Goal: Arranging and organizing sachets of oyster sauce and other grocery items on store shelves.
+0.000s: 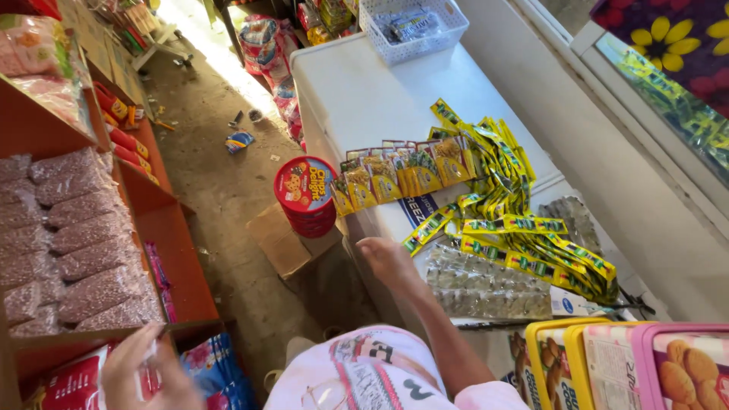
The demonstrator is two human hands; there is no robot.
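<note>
from up here i look down on a white chest-like surface [357,91] that fills the upper middle of the view, with an orange-red wooden shelf [163,220] running down the left side and a strip of dirt floor [220,152] between them. the shelf carries stacked clear bags of reddish-brown grains [72,243]. on the surface lie long yellow strips of sachets [524,235], piled loosely toward its right half, and beside them a fanned row of small brown-and-yellow packets [391,178] near the front edge. a sheet of clear little packets [486,285] lies just below the yellow strips. a white plastic basket [414,30] stands at the far end of the surface. a round red biscuit tub [305,196] sits just off the surface's front edge, over a flat piece of cardboard [285,243] on the floor. my right hand [389,258] reaches out over the near edge of the surface, close to the end of one yellow strip, fingers loosely curled and holding nothing. my left hand [148,372], blurred at the bottom left, is by the shelf's lowest level beside a red packet [72,387]; i cannot tell whether its fingers grip anything.
</note>
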